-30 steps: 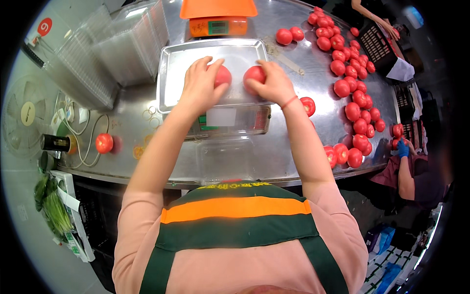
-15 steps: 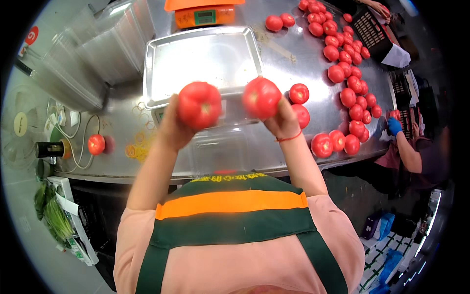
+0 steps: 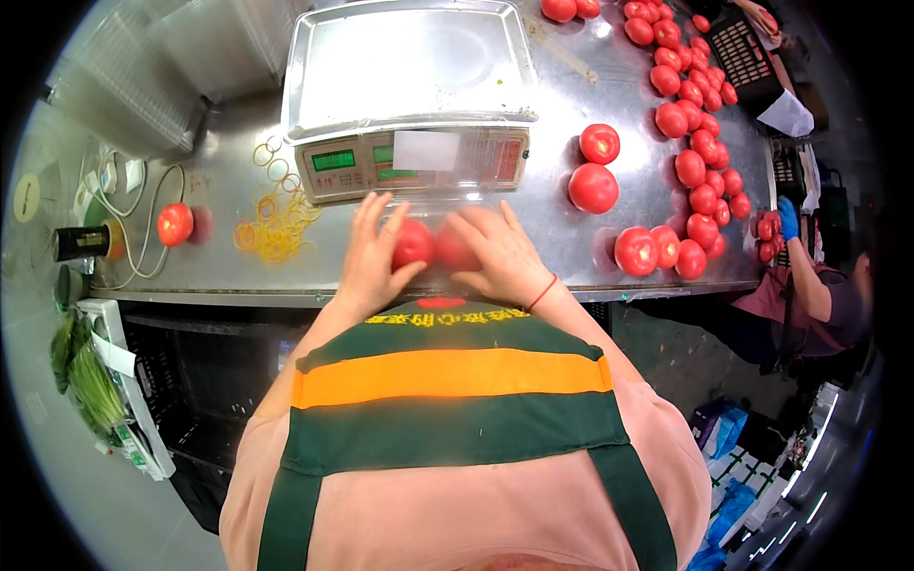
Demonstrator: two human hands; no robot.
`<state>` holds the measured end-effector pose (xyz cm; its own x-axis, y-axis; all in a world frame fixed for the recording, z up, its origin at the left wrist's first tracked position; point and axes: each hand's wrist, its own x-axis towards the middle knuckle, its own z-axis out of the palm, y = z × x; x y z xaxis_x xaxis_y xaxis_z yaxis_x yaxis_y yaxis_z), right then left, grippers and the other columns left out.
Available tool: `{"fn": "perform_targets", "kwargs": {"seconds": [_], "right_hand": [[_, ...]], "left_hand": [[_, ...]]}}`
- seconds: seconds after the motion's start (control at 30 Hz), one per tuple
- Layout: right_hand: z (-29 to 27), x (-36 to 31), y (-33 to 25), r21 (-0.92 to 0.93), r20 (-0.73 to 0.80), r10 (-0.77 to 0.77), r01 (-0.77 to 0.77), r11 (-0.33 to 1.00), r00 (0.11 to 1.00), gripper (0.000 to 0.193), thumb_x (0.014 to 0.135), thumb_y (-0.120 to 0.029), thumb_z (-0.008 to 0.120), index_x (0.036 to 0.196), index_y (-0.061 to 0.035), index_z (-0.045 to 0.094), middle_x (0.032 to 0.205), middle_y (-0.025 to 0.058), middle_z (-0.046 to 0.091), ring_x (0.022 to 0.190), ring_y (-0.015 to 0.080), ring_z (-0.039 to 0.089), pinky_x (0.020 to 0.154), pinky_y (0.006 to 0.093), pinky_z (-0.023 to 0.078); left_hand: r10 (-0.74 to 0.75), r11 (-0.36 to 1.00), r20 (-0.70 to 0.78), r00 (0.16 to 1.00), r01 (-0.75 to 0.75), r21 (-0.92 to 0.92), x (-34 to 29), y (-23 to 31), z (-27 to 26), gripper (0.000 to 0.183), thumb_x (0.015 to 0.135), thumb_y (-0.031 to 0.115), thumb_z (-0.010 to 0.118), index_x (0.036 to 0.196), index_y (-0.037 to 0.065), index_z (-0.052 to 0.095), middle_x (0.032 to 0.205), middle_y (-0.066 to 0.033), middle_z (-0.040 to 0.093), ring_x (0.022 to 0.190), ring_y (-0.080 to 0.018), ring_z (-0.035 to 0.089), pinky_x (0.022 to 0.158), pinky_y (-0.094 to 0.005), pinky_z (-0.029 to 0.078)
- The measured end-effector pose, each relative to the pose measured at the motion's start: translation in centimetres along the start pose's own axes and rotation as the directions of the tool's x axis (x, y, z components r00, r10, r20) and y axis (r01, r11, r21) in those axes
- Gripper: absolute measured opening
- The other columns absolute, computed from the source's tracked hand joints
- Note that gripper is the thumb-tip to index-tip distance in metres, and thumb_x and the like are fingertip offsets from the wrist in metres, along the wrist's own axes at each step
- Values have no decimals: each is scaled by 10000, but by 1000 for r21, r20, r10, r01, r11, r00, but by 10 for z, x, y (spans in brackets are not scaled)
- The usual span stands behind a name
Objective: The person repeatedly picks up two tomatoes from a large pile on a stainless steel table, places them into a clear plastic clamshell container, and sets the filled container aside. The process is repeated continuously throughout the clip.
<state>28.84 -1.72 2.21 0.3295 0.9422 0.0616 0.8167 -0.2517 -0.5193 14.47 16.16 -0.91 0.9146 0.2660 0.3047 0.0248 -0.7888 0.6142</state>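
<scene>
Side by side in front of me are two red tomatoes, the left one [image 3: 413,245] plain to see and the right one [image 3: 456,249] partly covered. My left hand [image 3: 369,255] cups the left tomato from its outer side, thumb below and fingers above. Over the other tomato curve the fingers of my right hand [image 3: 503,249]. The tomatoes appear to sit in a clear plastic box [image 3: 447,199], whose outline is faint and largely hidden by my hands. Just beyond stands a weighing scale [image 3: 314,188] with a silver tray [image 3: 409,67] on top.
Several tomatoes [image 3: 703,198] spread along the right side of the steel table [image 3: 571,257]. Yellow rubber bands [image 3: 276,228] lie left of the scale, near a lone tomato [image 3: 175,225] and a cable. Stacked clear boxes [image 3: 124,105] stand back left. A co-worker's blue-gloved hand [image 3: 787,219] is at right.
Both hands have come down and toward me with the two tomatoes, from above the scale's front edge to the clear box. The view has shifted, showing the scale's panel more fully.
</scene>
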Motion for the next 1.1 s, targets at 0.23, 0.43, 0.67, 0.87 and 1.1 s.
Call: {"fn": "perform_targets", "kwargs": {"seconds": [0.23,0.43,0.67,0.87,1.1], "right_hand": [[12,-4,-2,-89,-50,47,-51,995,998,805,562,-209,800,1270,-94,433,1215,148,478,1175,307,458,1039,575,259],[19,-3,7,37,-203,-53,62,997,978,690,552,-186,792,1166,-90,494,1146,146,499,1089,336,487,1010,583,299],[23,-7,5,257,-323,-18,106,961,946,697,584,-181,799,1179,-48,461,1153,179,481,1079,367,476,951,465,372],[23,-14,7,209,-345,-73,153,966,936,801,551,-181,813,1230,-35,414,1189,183,476,1126,359,468,1013,514,298],[12,-16,2,51,-213,-63,76,996,975,673,598,-170,784,1190,-30,497,1201,180,487,1126,369,475,966,474,369]], "left_hand": [[-145,989,145,979,149,-14,-10,-1,10,899,647,282,805,1380,65,332,1449,-224,188,1359,-426,148,1089,-476,229],[-142,990,148,979,142,10,-10,-3,7,792,653,277,792,1311,47,416,1435,-222,229,1351,-418,179,1082,-478,244],[-124,991,93,988,118,63,-10,-2,9,730,612,282,791,1223,43,471,1408,-247,277,1324,-450,232,1074,-489,259],[-78,997,69,995,78,-2,-8,-1,9,707,635,324,772,1201,19,478,1399,-242,297,1311,-460,245,1067,-500,266],[-85,989,18,996,87,-124,-9,-11,12,763,664,305,769,1274,1,426,1403,-241,302,1328,-437,235,1077,-487,252]]}}
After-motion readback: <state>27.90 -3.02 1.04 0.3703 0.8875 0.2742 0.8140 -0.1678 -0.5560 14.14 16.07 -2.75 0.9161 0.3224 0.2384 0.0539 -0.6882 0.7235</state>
